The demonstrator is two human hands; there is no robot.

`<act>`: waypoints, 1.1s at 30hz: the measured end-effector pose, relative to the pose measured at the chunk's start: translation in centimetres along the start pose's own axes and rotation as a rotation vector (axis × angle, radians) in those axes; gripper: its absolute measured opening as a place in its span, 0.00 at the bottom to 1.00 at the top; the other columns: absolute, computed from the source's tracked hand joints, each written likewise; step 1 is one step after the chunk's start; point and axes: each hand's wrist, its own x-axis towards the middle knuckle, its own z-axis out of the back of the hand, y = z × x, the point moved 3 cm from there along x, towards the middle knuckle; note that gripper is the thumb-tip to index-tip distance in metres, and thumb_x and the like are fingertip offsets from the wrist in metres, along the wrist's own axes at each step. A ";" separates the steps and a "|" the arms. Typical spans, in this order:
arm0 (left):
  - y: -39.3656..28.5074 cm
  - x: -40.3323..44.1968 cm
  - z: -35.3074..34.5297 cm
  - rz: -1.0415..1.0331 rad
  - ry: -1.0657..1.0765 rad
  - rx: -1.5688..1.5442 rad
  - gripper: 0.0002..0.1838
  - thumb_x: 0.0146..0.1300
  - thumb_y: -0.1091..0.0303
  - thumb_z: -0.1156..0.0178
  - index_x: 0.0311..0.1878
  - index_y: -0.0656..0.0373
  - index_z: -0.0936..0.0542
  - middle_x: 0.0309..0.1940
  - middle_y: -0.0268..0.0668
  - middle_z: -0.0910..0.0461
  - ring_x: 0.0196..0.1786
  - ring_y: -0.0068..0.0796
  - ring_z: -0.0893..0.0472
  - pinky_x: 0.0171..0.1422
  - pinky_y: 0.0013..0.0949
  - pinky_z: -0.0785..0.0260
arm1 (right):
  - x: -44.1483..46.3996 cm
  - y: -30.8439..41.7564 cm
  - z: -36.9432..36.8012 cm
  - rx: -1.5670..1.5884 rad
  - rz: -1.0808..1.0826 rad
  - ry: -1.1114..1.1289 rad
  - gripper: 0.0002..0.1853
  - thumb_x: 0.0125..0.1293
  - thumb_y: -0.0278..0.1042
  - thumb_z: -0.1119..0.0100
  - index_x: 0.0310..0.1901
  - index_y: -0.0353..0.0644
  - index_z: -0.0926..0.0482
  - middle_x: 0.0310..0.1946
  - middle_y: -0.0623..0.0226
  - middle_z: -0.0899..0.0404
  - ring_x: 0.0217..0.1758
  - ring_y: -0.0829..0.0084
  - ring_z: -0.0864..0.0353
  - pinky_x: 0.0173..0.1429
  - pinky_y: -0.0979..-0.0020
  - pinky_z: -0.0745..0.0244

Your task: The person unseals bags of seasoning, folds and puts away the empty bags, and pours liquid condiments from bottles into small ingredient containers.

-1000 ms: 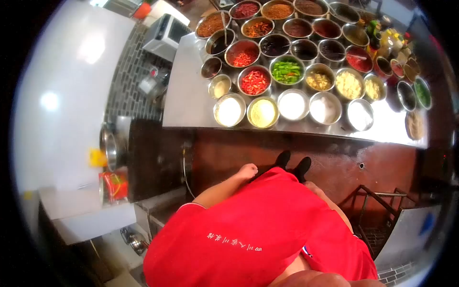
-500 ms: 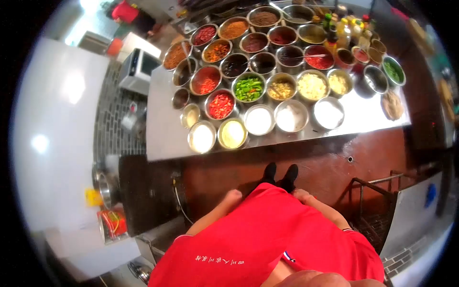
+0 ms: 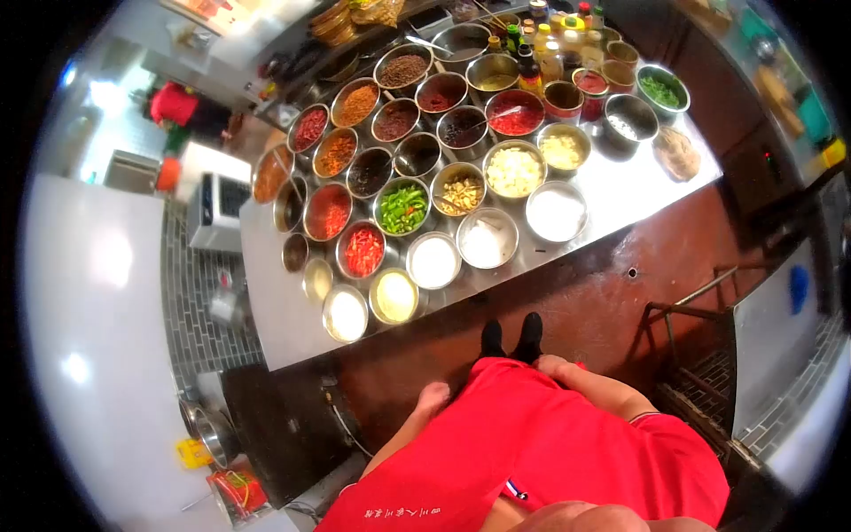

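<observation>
My left hand [image 3: 433,396] hangs low beside my red shirt, and its fingers cannot be made out. On the other side, my right hand [image 3: 551,364] is down against the front of the shirt [image 3: 567,434], its fingers mostly hidden. Neither hand touches the steel table [image 3: 612,199] in front of me. Nearest on it are metal bowls of white powder or grains [image 3: 434,260] and a bowl of yellow powder [image 3: 394,295]. Behind these stand bowls of chopped red chili [image 3: 362,250], cut green peppers [image 3: 403,208] and chopped garlic [image 3: 515,171].
Several sauce and oil bottles [image 3: 548,58] stand at the table's back right, near a bowl of chopped greens [image 3: 662,89]. A metal-framed stand [image 3: 700,310] is at right. A dark cabinet [image 3: 284,426] stands at left. Another person in red [image 3: 173,104] is far left.
The view has turned and tilted, so the table and bowls now sit slanted and shifted left. Both hands stay low beside my body.
</observation>
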 end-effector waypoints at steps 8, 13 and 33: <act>-1.3 1.3 1.6 0.079 0.078 0.073 0.08 0.68 0.71 0.39 0.47 0.61 0.20 0.32 0.33 0.20 0.32 0.25 0.21 0.34 0.31 0.26 | -0.6 1.1 1.3 0.079 -0.205 0.128 0.25 0.67 0.51 0.49 0.56 0.44 0.15 0.59 0.50 0.18 0.66 0.54 0.21 0.67 0.55 0.26; -1.9 3.3 1.6 0.116 0.049 -0.118 0.14 0.70 0.69 0.38 0.55 0.61 0.22 0.37 0.34 0.20 0.34 0.27 0.20 0.35 0.31 0.24 | -2.2 0.7 3.9 0.121 -0.134 0.217 0.26 0.66 0.50 0.46 0.57 0.42 0.16 0.64 0.52 0.21 0.69 0.54 0.24 0.69 0.56 0.28; 1.5 14.4 3.0 -0.512 0.004 0.975 0.20 0.67 0.51 0.50 0.38 0.56 0.16 0.42 0.50 0.14 0.46 0.58 0.16 0.47 0.58 0.25 | -19.7 -11.2 29.0 0.503 -0.438 -1.439 0.13 0.67 0.37 0.39 0.45 0.36 0.17 0.36 0.54 0.15 0.39 0.59 0.16 0.45 0.59 0.21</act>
